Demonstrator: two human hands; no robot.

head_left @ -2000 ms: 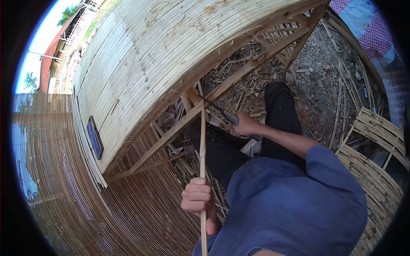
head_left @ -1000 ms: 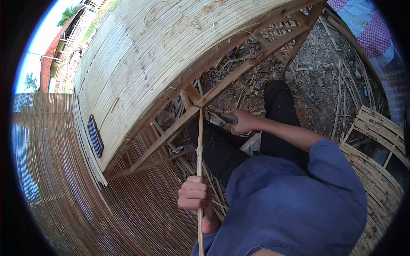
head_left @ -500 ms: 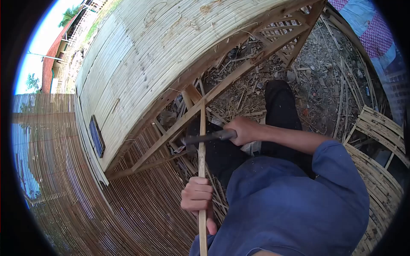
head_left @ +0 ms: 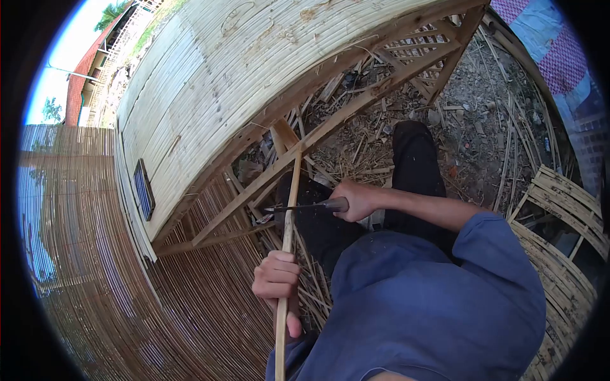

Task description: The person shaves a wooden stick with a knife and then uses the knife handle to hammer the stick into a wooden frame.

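Observation:
My left hand (head_left: 277, 276) is wrapped round a long, pale bamboo strip (head_left: 288, 232), which runs from the bottom edge up to the wooden crossbar (head_left: 330, 128) under the table. My right hand (head_left: 354, 200) grips the handle of a knife (head_left: 311, 206) with a dark blade. That blade lies across the strip, above my left hand, its tip sticking out to the left. The strip's far end meets the crossbar's near side. Whether the blade's edge is biting into the strip cannot be made out.
A bamboo-slat tabletop (head_left: 190, 95) fills the upper left, with a dark phone-like slab (head_left: 144, 190) on its near end. Bamboo blinds (head_left: 76, 254) hang at left. Slatted bamboo panels (head_left: 559, 254) lie at right. Chips and loose strips litter the ground (head_left: 470, 140).
The lower part of the bamboo strip has swung left with my left hand. The knife has turned, its blade now thin and edge-on across the strip.

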